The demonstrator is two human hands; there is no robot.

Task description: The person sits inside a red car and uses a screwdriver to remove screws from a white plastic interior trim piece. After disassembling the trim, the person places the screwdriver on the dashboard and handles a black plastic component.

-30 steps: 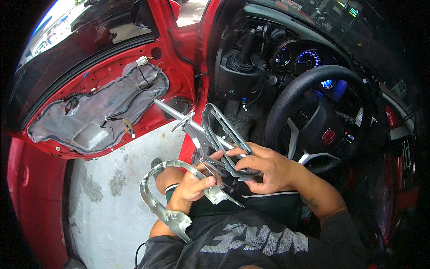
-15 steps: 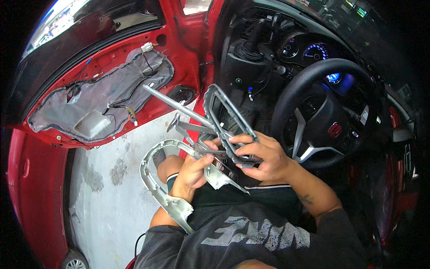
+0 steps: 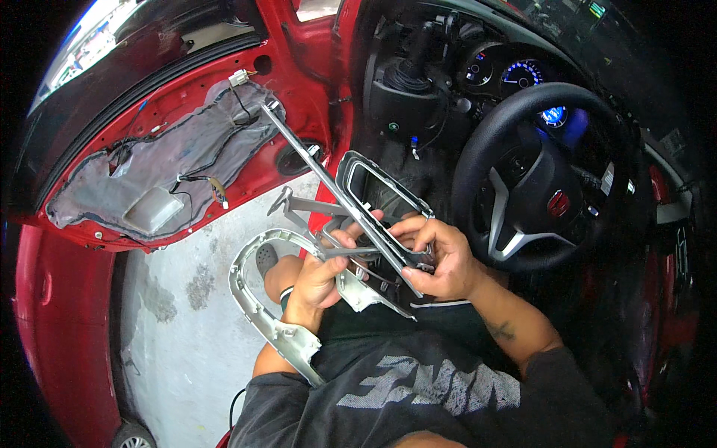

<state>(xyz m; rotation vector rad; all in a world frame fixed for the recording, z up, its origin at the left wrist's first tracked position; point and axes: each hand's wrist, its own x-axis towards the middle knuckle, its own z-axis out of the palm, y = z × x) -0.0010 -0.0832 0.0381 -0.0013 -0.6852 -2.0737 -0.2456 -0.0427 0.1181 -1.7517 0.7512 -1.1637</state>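
My right hand (image 3: 449, 261) is closed on the lower end of a long narrow grey trim strip (image 3: 317, 170). Beside the strip is a dark, open rectangular trim frame (image 3: 346, 166) with rounded corners; whether the two are one piece I cannot tell. My left hand (image 3: 320, 285) grips a grey angular trim bracket (image 3: 305, 216), its thumb on top and its fingertips showing near the strip. A pale, curved trim panel (image 3: 240, 280), its ribbed back facing up, loops round my left wrist and forearm. The overlapping parts hide where they meet.
The steering wheel (image 3: 467, 168) stands close to the right of my right hand. At left is the open red car door (image 3: 306, 82), its inner panel off, with loose wiring (image 3: 202, 179). Grey floor (image 3: 179, 328) lies below. The partly stripped dashboard (image 3: 396, 112) is ahead.
The long strip has turned, its far end moving up and to the right, its near end now across my right fingers. The rectangular frame has tilted with it. My left hand has barely moved.
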